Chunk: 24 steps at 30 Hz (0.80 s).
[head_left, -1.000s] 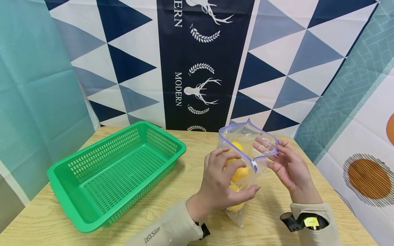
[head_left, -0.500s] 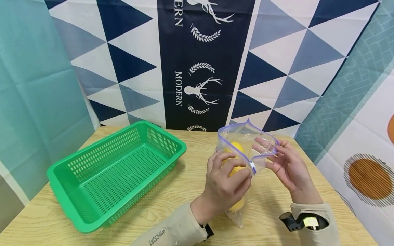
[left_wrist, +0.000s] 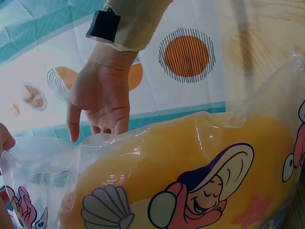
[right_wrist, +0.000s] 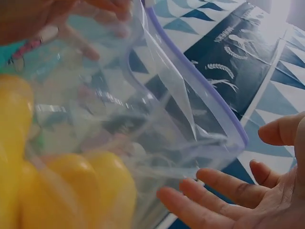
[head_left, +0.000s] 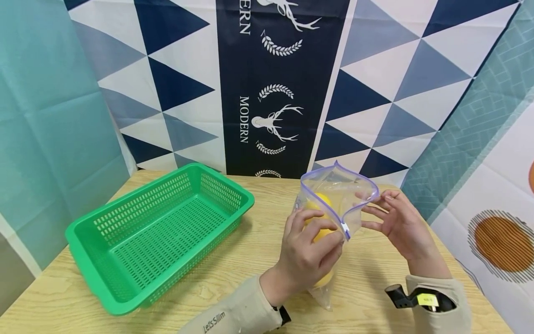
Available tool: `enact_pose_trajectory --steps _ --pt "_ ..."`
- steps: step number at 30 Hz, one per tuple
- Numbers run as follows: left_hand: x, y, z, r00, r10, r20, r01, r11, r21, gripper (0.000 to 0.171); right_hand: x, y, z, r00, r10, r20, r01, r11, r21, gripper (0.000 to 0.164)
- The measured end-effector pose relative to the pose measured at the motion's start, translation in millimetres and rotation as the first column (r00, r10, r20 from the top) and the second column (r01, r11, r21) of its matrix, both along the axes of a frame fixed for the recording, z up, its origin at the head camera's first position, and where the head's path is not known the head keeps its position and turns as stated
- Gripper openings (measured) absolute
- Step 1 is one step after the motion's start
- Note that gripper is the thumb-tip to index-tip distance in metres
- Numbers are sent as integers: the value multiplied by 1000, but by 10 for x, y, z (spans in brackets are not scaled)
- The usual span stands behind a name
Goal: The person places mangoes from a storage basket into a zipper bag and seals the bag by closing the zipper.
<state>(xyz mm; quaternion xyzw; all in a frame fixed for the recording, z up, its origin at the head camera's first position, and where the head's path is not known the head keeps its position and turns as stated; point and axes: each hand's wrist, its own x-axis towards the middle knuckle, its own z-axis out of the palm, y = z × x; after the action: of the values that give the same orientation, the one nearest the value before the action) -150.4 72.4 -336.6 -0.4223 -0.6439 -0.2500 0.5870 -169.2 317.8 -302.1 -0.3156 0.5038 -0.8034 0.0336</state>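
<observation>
In the head view a clear zip bag (head_left: 353, 217) with a purple zip rim stands upright on the table, its mouth spread wide. Glossy yellow lobed things (right_wrist: 90, 191), resembling bell peppers, fill its lower part. Cartoon prints (left_wrist: 202, 195) decorate the plastic. My left hand (head_left: 306, 255) grips the near left side of the bag with curled fingers, thumb close to the white zip slider (head_left: 345, 227). Beside the bag's right corner is my right hand (head_left: 404, 227), fingers extended and thumb apart from the plastic. Whether its fingertips touch the bag I cannot tell.
To the left a green perforated basket (head_left: 160, 297) sits on the wooden table (head_left: 267, 213). A patterned cloth (head_left: 179, 93) hangs behind the table's back edge. Cloth with orange circles (head_left: 502, 243) borders the right side.
My left hand has closed its thumb in toward the bag near the slider. The right hand has let go of the bag's right corner and drawn slightly right.
</observation>
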Motion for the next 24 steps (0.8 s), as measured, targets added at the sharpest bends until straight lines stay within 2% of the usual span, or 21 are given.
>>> enact_pose_trajectory --steps 3,8,11,13,14,15,17,18,20,21,22,24 --pt "-5 2 -1 1000 -6 -4 6 1000 -3 18 -1 24 1 989 -142 -25 142 990 -10 25" --pt "-9 6 -3 1000 -19 -12 19 1000 -1 17 -56 37 79 935 -340 -97 342 940 2 8" --pt "-11 10 -2 1000 -28 -15 28 1000 0 17 -130 21 204 883 -437 -172 456 886 86 6" --pt "-10 10 1 999 -31 -15 31 1000 -1 17 -183 8 300 851 -467 -239 511 843 171 9" --pt "-10 10 2 999 -31 -17 31 1000 -2 16 -209 -3 352 833 -479 -277 541 811 224 11" --pt "-9 10 2 999 -30 -17 30 1000 -3 16 -235 -12 401 812 -483 -329 574 765 292 13" --pt "-5 7 5 999 -30 -16 29 1000 -8 16 -285 -41 503 773 -470 -427 630 649 427 17" --pt "-2 6 6 999 -29 -14 29 1000 -11 15 -313 -61 554 756 -458 -468 653 576 491 20" --pt "-2 4 7 999 -29 -18 29 1000 -12 14 -372 -104 655 737 -419 -530 675 426 602 26" --pt "0 3 7 999 -29 -19 28 999 -14 14 -403 -128 701 736 -389 -554 675 354 648 30" --pt "0 1 7 999 -29 -19 29 999 -16 14 -434 -152 743 745 -361 -561 662 302 685 34" --pt "1 -1 5 999 -31 -24 30 999 -18 13 -496 -198 813 768 -297 -568 633 217 743 41"
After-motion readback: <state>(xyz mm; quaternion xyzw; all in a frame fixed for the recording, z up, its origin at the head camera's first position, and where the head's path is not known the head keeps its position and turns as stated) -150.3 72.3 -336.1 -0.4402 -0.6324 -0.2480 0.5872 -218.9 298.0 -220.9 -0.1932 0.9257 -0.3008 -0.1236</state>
